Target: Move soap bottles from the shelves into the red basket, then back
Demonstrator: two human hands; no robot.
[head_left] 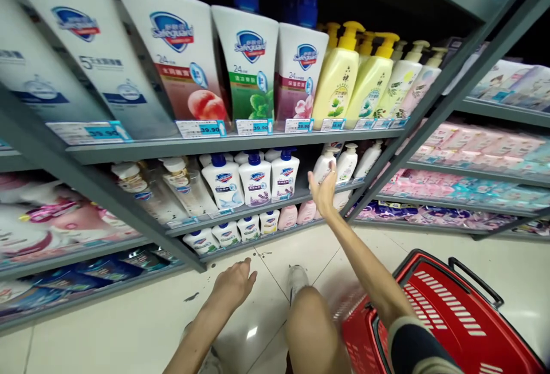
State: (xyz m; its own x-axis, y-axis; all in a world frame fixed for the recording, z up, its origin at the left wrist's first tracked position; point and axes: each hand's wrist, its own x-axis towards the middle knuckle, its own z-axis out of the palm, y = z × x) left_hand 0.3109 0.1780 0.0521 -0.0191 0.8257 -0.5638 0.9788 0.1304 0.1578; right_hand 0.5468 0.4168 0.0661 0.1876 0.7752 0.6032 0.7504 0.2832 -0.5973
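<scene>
A white pump bottle [323,163] on the middle shelf is tilted slightly, with my right hand [325,191] wrapped round its body. My hand hides the lower part of that bottle. Just to its right stand a similar white pump bottle [346,163] and one more near the shelf's end. White Safeguard bottles with blue pumps [256,182] are lined up to the left, with a gap before the held bottle. Low over the floor, my left hand [235,283] holds nothing; its fingers are loosely bent and the thumb stands apart.
A red shopping basket [455,305] with a black handle is on the floor at my right, beside my bent knee [315,328]. Large Safeguard packs [253,65] and yellow-pump bottles [339,85] fill the upper shelf. A grey shelf upright [412,145] borders the right section of pink packets.
</scene>
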